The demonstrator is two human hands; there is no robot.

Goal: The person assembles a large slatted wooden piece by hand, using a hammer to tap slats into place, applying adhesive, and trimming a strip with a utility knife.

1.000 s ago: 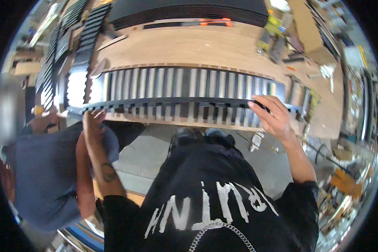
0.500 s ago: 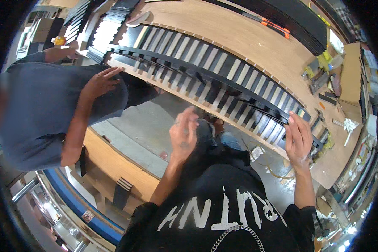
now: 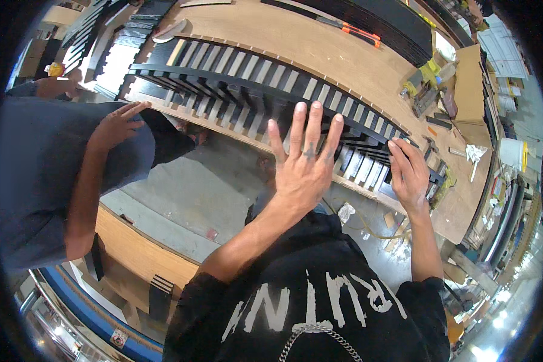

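Note:
A long, slightly bowed black slotted strip (image 3: 223, 80) stands on edge, with its teeth pointing down, along a curved panel of alternating black and pale slats (image 3: 277, 75) on the workbench. My left hand (image 3: 304, 163) is stretched over the strip's middle with fingers spread. Its fingertips reach the strip's top edge; whether they press on it I cannot tell. At the strip's right end, the bent fingers of my right hand (image 3: 411, 178) close on it. That hand partly hides the end.
At the left a co-worker (image 3: 72, 175) stands, one hand (image 3: 117, 125) at the panel's near left edge. Orange-handled tools (image 3: 361, 34) lie beside stacked black boards (image 3: 386, 27) at the back. A hammer (image 3: 429, 145) and cardboard (image 3: 469, 84) are at the right. A wooden bench (image 3: 145, 241) stands lower left.
My left hand has moved up and right, from in front of the panel to over the strip, its fingers spreading. My right hand stays at the strip's end. The whole view has shifted.

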